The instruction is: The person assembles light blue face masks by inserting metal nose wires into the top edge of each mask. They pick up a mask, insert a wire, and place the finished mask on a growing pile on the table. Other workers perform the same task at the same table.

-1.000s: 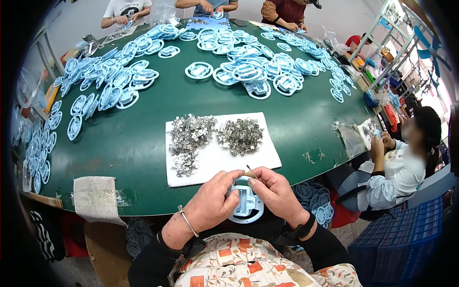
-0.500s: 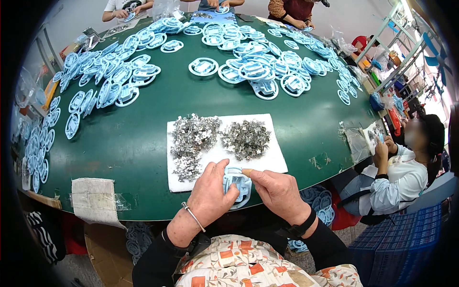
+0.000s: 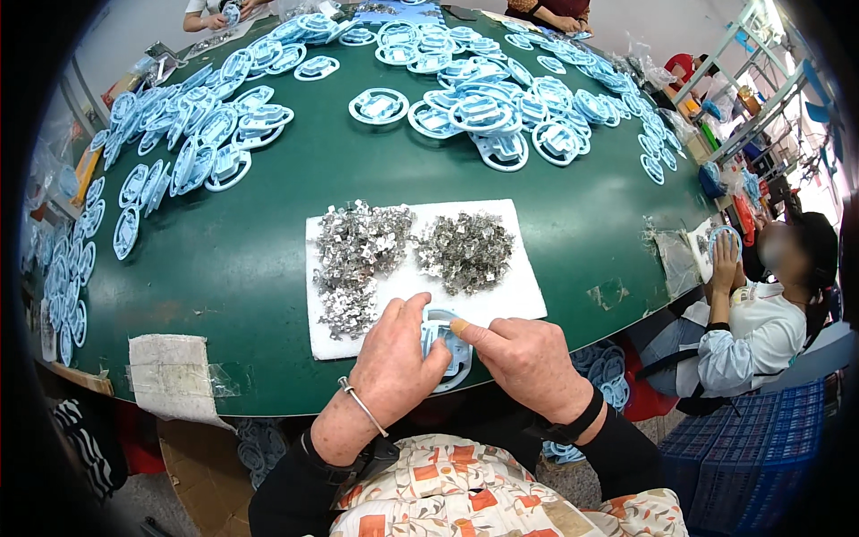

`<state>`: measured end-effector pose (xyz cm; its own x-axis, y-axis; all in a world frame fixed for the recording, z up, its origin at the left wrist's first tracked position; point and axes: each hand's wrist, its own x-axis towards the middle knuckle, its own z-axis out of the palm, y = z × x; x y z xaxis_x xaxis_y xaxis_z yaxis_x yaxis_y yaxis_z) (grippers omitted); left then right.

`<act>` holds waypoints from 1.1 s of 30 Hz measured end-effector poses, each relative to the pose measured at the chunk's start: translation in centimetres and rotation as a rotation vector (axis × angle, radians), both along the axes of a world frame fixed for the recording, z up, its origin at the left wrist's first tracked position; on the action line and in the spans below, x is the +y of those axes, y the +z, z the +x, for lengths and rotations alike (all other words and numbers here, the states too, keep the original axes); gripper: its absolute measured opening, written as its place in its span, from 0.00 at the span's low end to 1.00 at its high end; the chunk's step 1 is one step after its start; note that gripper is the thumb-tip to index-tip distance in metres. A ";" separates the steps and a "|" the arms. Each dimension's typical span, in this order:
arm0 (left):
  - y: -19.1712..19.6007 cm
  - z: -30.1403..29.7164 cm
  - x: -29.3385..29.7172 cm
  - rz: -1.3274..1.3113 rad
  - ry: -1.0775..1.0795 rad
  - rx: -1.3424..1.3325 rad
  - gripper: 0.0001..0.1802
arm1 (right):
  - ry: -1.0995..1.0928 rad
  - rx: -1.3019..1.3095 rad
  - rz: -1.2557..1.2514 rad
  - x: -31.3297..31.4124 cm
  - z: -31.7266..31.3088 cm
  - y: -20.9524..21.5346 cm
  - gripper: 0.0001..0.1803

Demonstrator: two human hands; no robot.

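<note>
I am watching both hands closing together over the round light-blue plastic ring part (image 3: pixel 445 351) at the near edge of the green round table (image 3: pixel 268 268). A second ago the part was sitting lower, below the table edge near the lap, with the right hand lifting a small metal piece at its fingertips; now the part is lying up against the white rectangular mat (image 3: pixel 501 295), just ahead of the knuckles. The left hand (image 3: pixel 394 362) is wrapping the part's left side, thumb pressing onto its face, fingers curled under it. The right hand (image 3: pixel 523 358) is pressing its thumb down near the centre of the part, its other fingers folded; I cannot tell whether a clip is under that thumb. I am judging that a metal piece is being seated into the part rather than picked. Just beyond the fingertips, two heaps of small silver metal clips (image 3: pixel 403 251) are lying on the mat. Farther out from the hands, many more light-blue ring parts (image 3: pixel 483 116) are spreading across the table. To the right of the right hand, another person's hand (image 3: pixel 727 255) is holding a similar part.
</note>
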<state>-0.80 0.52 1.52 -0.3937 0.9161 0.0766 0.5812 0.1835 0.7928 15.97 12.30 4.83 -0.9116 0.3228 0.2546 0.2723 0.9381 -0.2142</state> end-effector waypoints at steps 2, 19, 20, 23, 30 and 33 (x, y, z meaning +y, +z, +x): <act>0.1 0.1 0.1 -0.011 -0.006 -0.013 0.30 | -0.020 -0.066 0.076 -0.8 -0.6 0.8 0.21; 1.7 -0.8 -1.8 0.008 -0.183 -0.319 0.27 | -0.207 0.261 -1.303 -1.1 0.8 0.4 0.14; 2.0 -0.9 -1.8 -0.008 -0.218 -0.180 0.27 | -0.195 0.230 -1.259 -1.0 0.9 0.9 0.14; 0.5 -0.1 -1.7 0.204 -0.210 -0.148 0.25 | -0.145 0.357 -1.309 -2.0 0.5 1.7 0.14; 0.4 -0.5 -2.6 0.205 -0.323 -1.557 0.29 | -0.044 0.432 -0.813 -3.3 0.5 1.1 0.14; 0.2 -0.6 -2.8 0.225 -0.378 -1.568 0.31 | 0.021 0.435 -0.832 -4.1 -0.2 1.7 0.17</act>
